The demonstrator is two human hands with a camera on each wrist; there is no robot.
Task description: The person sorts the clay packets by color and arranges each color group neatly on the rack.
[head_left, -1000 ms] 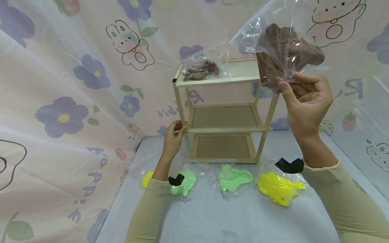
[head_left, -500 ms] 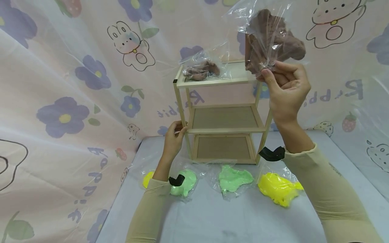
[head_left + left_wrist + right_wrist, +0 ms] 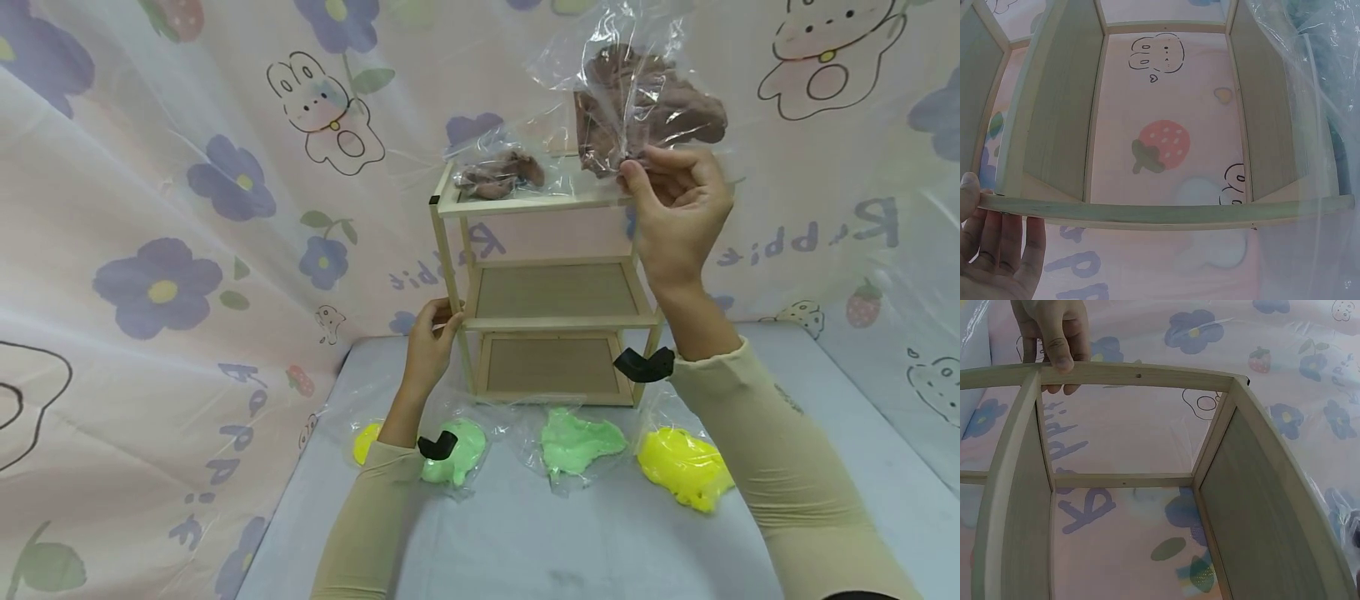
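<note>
My left hand (image 3: 429, 346) grips the left front post of a three-tier wooden shelf rack (image 3: 555, 322) at the middle tier. In the left wrist view the thumb lies on one side of that post (image 3: 1166, 212) and the fingers curl round the other. My right hand (image 3: 686, 212) pinches the gathered plastic of a clear bag of brown clay (image 3: 630, 108), raised over the right end of the top shelf. Another clear bag of brown clay (image 3: 498, 175) lies on the left part of that shelf. The bag in my right hand hides the shelf's right back corner.
Bagged clay lies in a row before the rack: green (image 3: 577, 442) and yellow (image 3: 684, 468) pieces at the right, another green piece (image 3: 461, 450) and a small yellow one (image 3: 366, 442) by my left forearm. A patterned curtain (image 3: 165, 367) surrounds the pale tabletop (image 3: 525, 550).
My right hand has moved left with the bag of brown clay, from beyond the rack's right side to over its top shelf. The left hand keeps its grip on the post.
</note>
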